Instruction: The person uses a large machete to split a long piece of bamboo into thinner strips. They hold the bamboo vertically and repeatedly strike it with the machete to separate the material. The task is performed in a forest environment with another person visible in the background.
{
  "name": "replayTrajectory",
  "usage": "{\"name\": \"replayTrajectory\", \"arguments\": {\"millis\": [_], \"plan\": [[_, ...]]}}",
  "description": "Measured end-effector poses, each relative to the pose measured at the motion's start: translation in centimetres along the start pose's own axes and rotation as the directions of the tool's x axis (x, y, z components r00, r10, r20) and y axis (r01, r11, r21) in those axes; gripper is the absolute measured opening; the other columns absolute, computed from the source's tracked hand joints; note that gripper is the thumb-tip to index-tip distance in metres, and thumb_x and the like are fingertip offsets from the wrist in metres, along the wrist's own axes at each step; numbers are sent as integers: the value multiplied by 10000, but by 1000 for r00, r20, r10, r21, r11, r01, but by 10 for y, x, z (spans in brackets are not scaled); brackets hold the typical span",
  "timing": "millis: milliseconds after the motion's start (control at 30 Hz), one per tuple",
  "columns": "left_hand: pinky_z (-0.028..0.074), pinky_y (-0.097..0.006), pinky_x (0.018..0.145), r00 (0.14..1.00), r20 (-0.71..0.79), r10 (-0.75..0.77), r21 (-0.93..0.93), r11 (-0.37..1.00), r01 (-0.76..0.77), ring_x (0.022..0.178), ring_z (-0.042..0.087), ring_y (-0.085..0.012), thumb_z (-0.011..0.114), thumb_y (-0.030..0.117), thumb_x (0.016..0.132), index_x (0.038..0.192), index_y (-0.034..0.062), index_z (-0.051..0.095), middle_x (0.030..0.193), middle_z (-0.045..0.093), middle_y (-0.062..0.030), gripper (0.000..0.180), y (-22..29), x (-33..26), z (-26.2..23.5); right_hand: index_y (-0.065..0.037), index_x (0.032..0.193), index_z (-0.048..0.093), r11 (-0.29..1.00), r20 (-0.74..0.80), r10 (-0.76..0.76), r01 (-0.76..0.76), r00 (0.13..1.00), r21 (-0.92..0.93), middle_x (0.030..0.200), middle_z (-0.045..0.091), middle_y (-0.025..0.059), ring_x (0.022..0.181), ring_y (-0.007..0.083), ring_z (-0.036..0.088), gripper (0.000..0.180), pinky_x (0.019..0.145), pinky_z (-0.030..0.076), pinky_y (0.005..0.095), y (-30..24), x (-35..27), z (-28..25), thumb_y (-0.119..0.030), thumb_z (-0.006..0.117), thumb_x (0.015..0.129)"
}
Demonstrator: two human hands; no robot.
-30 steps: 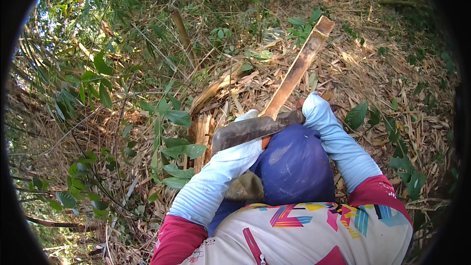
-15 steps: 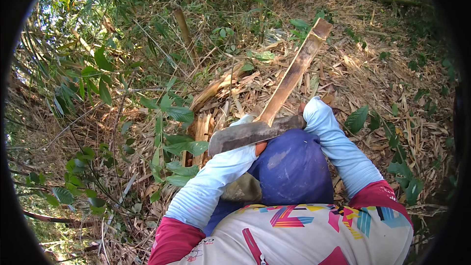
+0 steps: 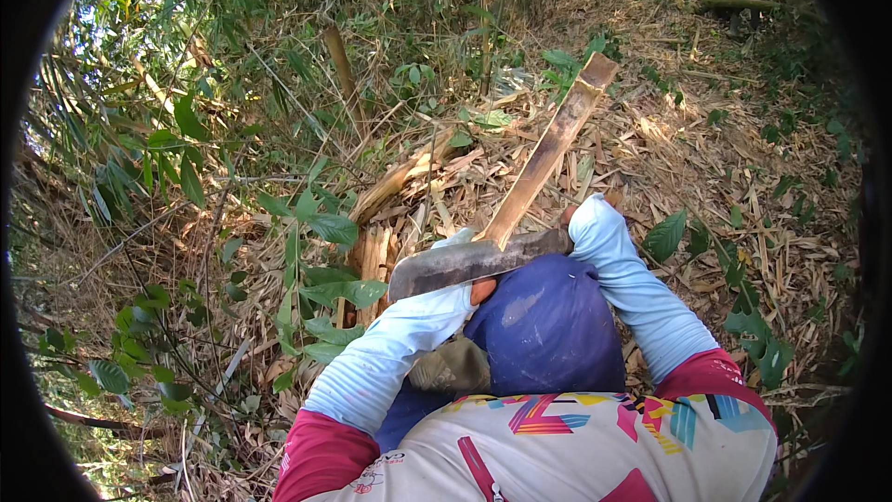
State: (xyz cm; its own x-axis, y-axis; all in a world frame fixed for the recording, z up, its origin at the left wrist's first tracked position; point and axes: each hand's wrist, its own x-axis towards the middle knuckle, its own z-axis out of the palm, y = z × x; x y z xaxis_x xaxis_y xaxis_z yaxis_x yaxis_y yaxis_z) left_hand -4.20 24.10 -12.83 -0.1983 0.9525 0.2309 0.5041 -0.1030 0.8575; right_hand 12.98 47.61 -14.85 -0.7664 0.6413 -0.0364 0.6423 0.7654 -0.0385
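Observation:
A split bamboo strip [image 3: 550,147] slants up and away to the right, its pale brown inner face showing. Across its near end lies the broad dark blade of a machete [image 3: 455,265], just above my blue-clad knee [image 3: 553,316]. My left hand [image 3: 482,291] is closed at the strip's near end, mostly covered by the blade and a light blue sleeve; only a bit of finger shows. My right hand [image 3: 567,215] grips the machete at its right end, largely hidden by the other light blue sleeve.
Dry bamboo leaves and chips [image 3: 669,158] cover the ground. A split piece of wood [image 3: 395,181] lies ahead of my left hand. Leafy green stems [image 3: 334,228] rise close by the left arm, and a cut stump [image 3: 342,65] stands farther off.
The far end of the bamboo strip has dipped slightly toward me and to the left. The whole view has shifted a little; both hands and the machete keep nearly the same arrangement.

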Motion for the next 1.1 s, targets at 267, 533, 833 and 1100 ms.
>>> {"name": "replayTrajectory", "arguments": {"millis": [267, 533, 833, 1100], "plan": [[474, -352, 770, 971, -227, -68, -142, 989, 36, 900, 590, -230, 606, 104, 865, 1006, 49, 578, 970, 578, -101, 154, -4, 16, 20, -114, 1033, 637, 987, 164, -162, 158, 973, 39, 970, 679, 131, 901, 334, 655, 390, 794, 529, 374, -23, -6, -43, -296, 712, 696], [474, -364, 800, 904, -326, -277, 89, 943, 321, 898, 596, -268, 601, 130, 844, 998, 35, 575, 946, 606, -130, 183, 3, 30, 9, -87, 909, 630, 962, -164, -192, 219, 968, 165, 782, 642, 147, 765, 345, 644, 261, 684, 526, 403, -36, -17, -29, -224, 691, 696], [467, -387, 821, 964, -225, -138, 138, 975, 172, 895, 599, -266, 607, 285, 891, 965, 60, 584, 922, 605, -124, 238, 2, 22, 3, -104, 857, 620, 938, -284, -272, 319, 919, 135, 693, 597, 144, 684, 344, 620, 209, 629, 505, 418, -33, -19, -27, -231, 668, 698], [489, -333, 799, 959, 104, -263, -655, 708, 265, 898, 610, -220, 612, 263, 901, 1029, 44, 571, 940, 615, -99, 257, -46, 36, -3, -122, 961, 667, 969, -93, -202, 212, 975, 123, 795, 588, 181, 819, 354, 624, 435, 703, 507, 398, -34, -16, -32, -374, 774, 623]]}}
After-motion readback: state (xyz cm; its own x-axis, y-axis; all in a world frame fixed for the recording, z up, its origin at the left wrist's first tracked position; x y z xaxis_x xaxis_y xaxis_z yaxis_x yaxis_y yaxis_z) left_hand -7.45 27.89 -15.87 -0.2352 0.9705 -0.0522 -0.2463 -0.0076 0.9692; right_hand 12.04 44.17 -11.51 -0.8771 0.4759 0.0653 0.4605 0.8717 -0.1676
